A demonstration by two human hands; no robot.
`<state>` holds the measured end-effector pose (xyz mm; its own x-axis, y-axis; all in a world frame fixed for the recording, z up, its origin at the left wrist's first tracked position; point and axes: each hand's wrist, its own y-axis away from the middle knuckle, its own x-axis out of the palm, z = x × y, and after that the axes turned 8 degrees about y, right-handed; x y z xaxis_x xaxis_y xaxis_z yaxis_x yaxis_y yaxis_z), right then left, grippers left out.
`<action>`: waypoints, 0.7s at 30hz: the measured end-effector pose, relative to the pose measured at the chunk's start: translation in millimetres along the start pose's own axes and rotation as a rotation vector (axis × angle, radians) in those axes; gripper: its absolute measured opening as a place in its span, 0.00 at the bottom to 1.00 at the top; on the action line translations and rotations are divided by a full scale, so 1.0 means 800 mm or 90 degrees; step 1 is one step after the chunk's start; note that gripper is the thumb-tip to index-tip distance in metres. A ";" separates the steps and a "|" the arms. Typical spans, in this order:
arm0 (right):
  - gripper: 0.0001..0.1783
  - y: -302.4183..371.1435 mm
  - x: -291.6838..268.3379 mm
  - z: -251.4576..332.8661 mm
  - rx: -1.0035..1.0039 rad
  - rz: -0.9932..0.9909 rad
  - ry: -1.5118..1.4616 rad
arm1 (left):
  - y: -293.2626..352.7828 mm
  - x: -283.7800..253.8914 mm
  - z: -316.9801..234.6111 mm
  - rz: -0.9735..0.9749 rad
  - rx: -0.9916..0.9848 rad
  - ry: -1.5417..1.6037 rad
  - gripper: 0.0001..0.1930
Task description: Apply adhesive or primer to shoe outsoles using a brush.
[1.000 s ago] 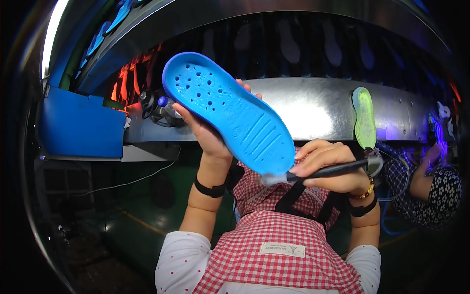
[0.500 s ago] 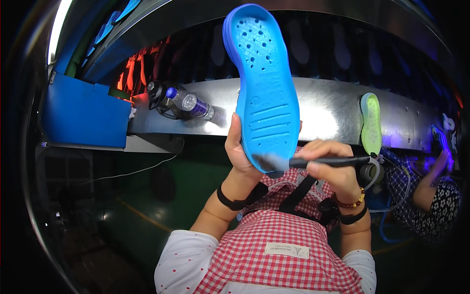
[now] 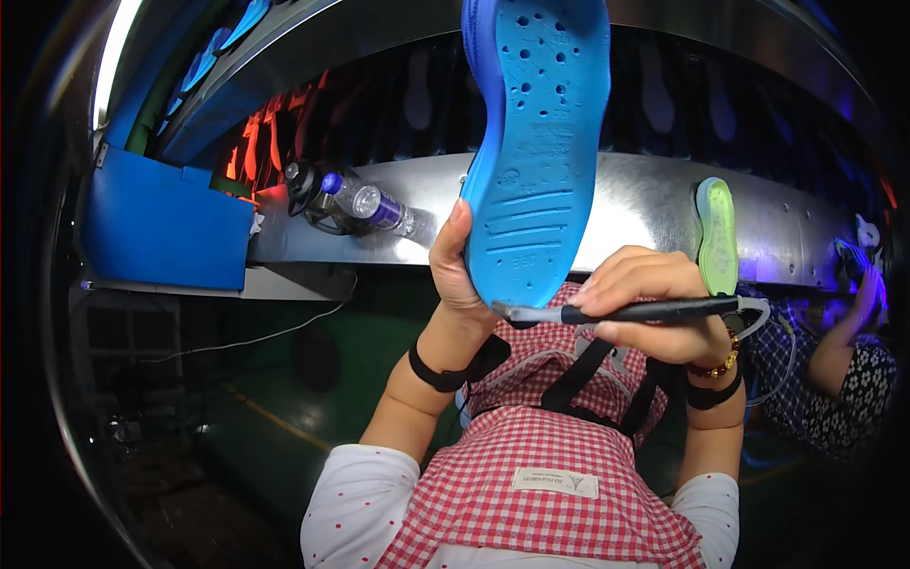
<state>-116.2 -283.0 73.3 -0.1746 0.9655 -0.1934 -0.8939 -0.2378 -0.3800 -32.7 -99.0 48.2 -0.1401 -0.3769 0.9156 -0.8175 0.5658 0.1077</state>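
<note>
A blue shoe sole (image 3: 536,199) stands nearly upright before me, its hollow inner face with holes and ridges toward me. My left hand (image 3: 460,275) grips its lower left edge; the thumb lies along the rim and the other fingers are hidden behind. In my right hand (image 3: 654,299) is a black-handled brush (image 3: 654,311), held level between thumb and fingers, with a pale tube running from its rear end. The brush tip touches the sole's bottom rim, close to my left hand.
Beyond the sole runs a metal ledge (image 3: 645,204) bearing a clear bottle (image 3: 374,201), a dark bottle (image 3: 308,194) and a yellow-green sole (image 3: 720,237). A blue box (image 3: 166,218) is at left. On the right a co-worker (image 3: 806,370) bends over blue-lit pieces.
The sole has risen and shifted slightly right, its top now cut off by the frame. My right hand has moved a little right, and the brush tip is now lower, at the rim.
</note>
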 end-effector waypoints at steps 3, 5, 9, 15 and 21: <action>0.10 0.000 0.002 0.003 -0.001 -0.022 0.013 | -0.003 0.005 -0.006 0.007 -0.004 0.012 0.29; 0.07 0.007 0.010 0.002 -0.001 -0.046 0.015 | -0.010 0.004 -0.010 0.005 -0.034 -0.009 0.28; 0.08 0.012 0.012 0.013 -0.061 0.064 -0.032 | -0.011 0.006 -0.017 0.052 -0.184 0.094 0.27; 0.08 0.016 -0.002 -0.005 0.001 0.173 0.022 | -0.007 0.011 -0.018 -0.009 -0.387 -0.139 0.26; 0.09 0.019 -0.020 0.000 0.015 0.173 0.118 | -0.005 0.001 -0.028 0.001 -0.490 -0.212 0.28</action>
<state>-127.0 -302.2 71.0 -0.3325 0.8305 -0.4469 -0.8346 -0.4798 -0.2707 -16.9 -84.8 57.3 -0.3973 -0.5047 0.7664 -0.2245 0.8633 0.4520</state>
